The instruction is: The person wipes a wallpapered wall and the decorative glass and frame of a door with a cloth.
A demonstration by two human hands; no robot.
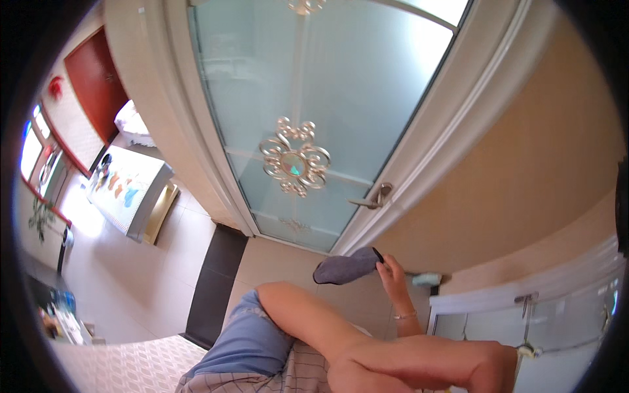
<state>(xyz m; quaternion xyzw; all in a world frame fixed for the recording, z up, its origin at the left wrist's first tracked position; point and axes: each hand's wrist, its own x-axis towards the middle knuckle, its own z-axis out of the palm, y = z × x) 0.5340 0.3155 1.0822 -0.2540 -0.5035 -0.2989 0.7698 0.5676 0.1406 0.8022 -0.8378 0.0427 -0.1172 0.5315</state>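
Observation:
Between the thumb and fingers of my right hand (392, 271) is one end of a soft grey cloth piece with dark edging (346, 267). The cloth stretches out to the left above the tiled floor (275, 263), in front of a door. A bracelet circles my right wrist. My left hand is out of view. Below the cloth are my bare limbs, blue denim shorts (245, 339) and checked fabric (307, 363).
A frosted glass door (344, 108) with a metal ornament (294, 164) and lever handle (376, 199) stands ahead, shut. A dark floor strip (211, 285) leads left toward a covered table (128, 191). A pale green item (426, 280) lies by the wall. Another white-framed door (491, 304) stands right.

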